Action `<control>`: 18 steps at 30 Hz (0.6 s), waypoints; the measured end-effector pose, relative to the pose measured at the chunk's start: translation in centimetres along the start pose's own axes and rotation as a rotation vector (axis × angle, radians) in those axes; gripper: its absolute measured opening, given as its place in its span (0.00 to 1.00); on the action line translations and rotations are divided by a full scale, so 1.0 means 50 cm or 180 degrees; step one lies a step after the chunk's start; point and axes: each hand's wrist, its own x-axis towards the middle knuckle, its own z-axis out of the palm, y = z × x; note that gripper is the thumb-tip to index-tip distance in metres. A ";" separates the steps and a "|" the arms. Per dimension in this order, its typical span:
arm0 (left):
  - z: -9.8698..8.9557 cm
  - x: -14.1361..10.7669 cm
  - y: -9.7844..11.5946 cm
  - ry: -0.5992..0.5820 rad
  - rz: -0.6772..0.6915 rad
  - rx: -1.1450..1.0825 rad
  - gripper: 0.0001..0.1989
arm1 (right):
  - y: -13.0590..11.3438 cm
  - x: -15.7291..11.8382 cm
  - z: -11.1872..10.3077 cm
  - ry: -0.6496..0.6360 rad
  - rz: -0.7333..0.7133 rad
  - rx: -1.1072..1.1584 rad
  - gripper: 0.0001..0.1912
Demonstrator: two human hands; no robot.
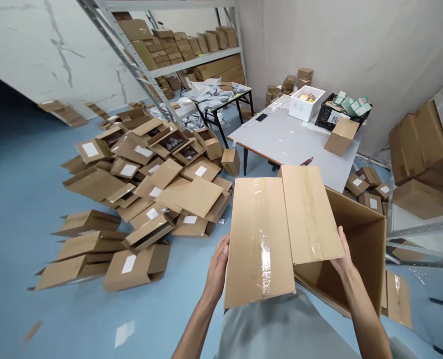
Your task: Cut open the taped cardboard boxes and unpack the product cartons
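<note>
Two taped cardboard boxes are held side by side in front of my body. My left hand (pixel 217 264) presses against the outer side of the left cardboard box (pixel 247 239), which has shiny clear tape down its top. On the other side, my right hand (pixel 343 254) grips the right cardboard box (pixel 307 214) near its lower right corner; some of its fingers are hidden beneath. Directly under and beside the right box stands a large open carton (pixel 363 239), its inside partly covered by the box and my forearm.
Many cardboard boxes (pixel 202 194), several open, lie piled on the blue floor at left. Ahead is a white table (pixel 269 137) with a foam box (pixel 305 103), a black crate (pixel 324 114) and a phone (pixel 261 117). Metal shelving (pixel 195 62) with cartons stands behind.
</note>
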 end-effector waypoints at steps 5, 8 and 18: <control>-0.126 0.222 0.031 -0.0431 0.0225 -0.0062 0.43 | 0.041 0.062 0.162 0.0435 -0.0261 0.0019 0.41; -0.205 0.348 0.061 -0.0740 0.0249 -0.0016 0.41 | 0.062 0.082 0.268 0.0724 -0.0406 0.0064 0.38; -0.262 0.720 0.151 -0.1366 0.0300 0.0031 0.40 | 0.064 0.231 0.467 0.1404 -0.0635 0.0397 0.32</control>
